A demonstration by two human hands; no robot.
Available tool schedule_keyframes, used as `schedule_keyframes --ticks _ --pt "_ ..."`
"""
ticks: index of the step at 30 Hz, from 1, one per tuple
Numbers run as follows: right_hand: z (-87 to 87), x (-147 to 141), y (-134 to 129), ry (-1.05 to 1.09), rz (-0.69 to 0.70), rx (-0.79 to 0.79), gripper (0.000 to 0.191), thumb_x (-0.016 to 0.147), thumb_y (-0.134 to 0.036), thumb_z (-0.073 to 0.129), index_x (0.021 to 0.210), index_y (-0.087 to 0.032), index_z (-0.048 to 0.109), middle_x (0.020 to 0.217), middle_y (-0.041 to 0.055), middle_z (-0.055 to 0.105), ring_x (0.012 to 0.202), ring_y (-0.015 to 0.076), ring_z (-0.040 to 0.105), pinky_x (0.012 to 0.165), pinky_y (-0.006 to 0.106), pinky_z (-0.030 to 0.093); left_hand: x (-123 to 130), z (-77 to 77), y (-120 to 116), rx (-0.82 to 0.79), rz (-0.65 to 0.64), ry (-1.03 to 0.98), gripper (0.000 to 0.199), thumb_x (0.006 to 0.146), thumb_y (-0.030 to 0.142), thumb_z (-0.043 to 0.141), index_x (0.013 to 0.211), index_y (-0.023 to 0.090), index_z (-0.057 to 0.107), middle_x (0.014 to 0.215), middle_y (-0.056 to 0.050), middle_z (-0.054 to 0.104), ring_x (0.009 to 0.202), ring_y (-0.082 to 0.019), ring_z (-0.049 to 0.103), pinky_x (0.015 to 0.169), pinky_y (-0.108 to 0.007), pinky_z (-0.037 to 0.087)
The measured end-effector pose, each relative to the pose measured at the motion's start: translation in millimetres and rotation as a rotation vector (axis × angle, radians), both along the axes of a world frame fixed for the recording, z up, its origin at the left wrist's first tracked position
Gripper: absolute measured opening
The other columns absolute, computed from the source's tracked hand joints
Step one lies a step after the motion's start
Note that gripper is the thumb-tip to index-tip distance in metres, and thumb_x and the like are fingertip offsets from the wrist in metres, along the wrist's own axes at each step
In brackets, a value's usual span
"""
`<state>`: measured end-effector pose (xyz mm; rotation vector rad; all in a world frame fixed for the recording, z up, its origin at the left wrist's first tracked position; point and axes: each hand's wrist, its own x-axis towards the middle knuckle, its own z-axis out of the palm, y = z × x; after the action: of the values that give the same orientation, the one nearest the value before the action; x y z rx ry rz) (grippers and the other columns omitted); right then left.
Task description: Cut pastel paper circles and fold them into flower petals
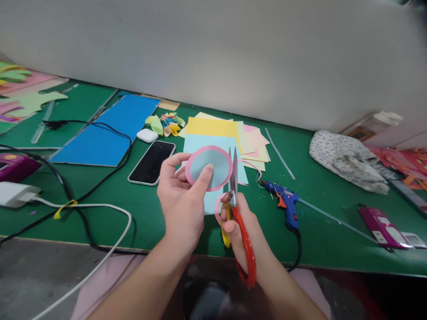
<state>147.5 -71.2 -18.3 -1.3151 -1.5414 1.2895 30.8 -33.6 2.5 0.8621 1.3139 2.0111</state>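
Note:
Between thumb and fingers, my left hand point(183, 195) holds a round paper piece point(216, 165), light blue with a pink rim. Red-handled scissors point(247, 244) are in my right hand point(248, 226), their blades pointing up and slightly parted beside the disc's right edge. Something yellow point(227, 238) shows by the fingers of my right hand. A pink paper ring point(218, 205), partly hidden, lies near that hand. Under and behind the disc are light blue sheets point(213, 141) and a yellow sheet point(213, 126). Thin pink paper strips curl to the right of the scissors.
A phone point(152, 162), a white case point(147, 135) and small paper flowers point(170, 124) lie left. Further left are a blue board point(110, 131) and cables point(128, 218). At right are a blue glue gun point(287, 202), a purple power strip point(383, 226) and a patterned cloth point(343, 158).

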Motion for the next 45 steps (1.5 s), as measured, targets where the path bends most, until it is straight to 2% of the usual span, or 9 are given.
schedule_keyframes --ticks 12,21,26,30,45 --pt "1.2 1.4 0.3 -0.047 0.024 0.043 0.075 0.066 -0.089 0.038 0.100 -0.023 0.048 0.070 -0.0033 0.048 0.055 0.0127 0.046 0.052 0.025 0.042 -5.9 3.8 1.1 0.000 0.021 0.057 0.036 0.065 0.025 0.082 0.094 0.022 0.061 0.077 0.004 0.067 0.062 -0.010 0.064 0.054 -0.019 0.051" --pt "-1.9 3.9 -0.3 -0.070 0.029 0.078 0.074 0.068 -0.088 0.038 0.101 -0.022 0.050 0.067 -0.0033 0.047 0.052 0.0119 0.043 0.048 0.024 0.041 -11.8 4.4 3.0 -0.017 -0.016 0.068 0.036 0.064 0.028 0.081 0.094 0.023 0.061 0.074 0.003 0.066 0.059 -0.011 0.063 0.052 -0.020 0.051" --pt "-6.8 4.6 -1.2 -0.030 0.019 0.101 0.067 0.073 -0.081 0.045 0.102 -0.022 0.054 0.067 -0.0023 0.050 0.057 0.0135 0.049 0.058 0.026 0.050 -16.1 4.8 4.8 -0.018 -0.047 0.048 0.039 0.062 0.027 0.083 0.094 0.021 0.061 0.071 0.003 0.065 0.056 -0.010 0.062 0.049 -0.019 0.050" --pt "-10.4 5.4 -1.7 -0.045 0.021 0.099 0.065 0.074 -0.081 0.045 0.103 -0.023 0.054 0.067 -0.0022 0.050 0.059 0.0142 0.050 0.061 0.028 0.051 -19.2 5.1 5.0 -0.030 -0.070 0.044 0.040 0.062 0.028 0.083 0.095 0.022 0.061 0.070 0.004 0.065 0.055 -0.010 0.062 0.048 -0.018 0.050" --pt "-5.0 4.8 -0.7 -0.092 0.027 0.069 0.072 0.067 -0.088 0.039 0.097 -0.023 0.049 0.065 -0.0045 0.050 0.057 0.0130 0.044 0.054 0.023 0.038 -26.6 11.6 4.7 -0.053 -0.127 0.068 0.038 0.062 0.022 0.082 0.094 0.021 0.060 0.070 0.005 0.064 0.051 -0.007 0.058 0.046 -0.015 0.049"
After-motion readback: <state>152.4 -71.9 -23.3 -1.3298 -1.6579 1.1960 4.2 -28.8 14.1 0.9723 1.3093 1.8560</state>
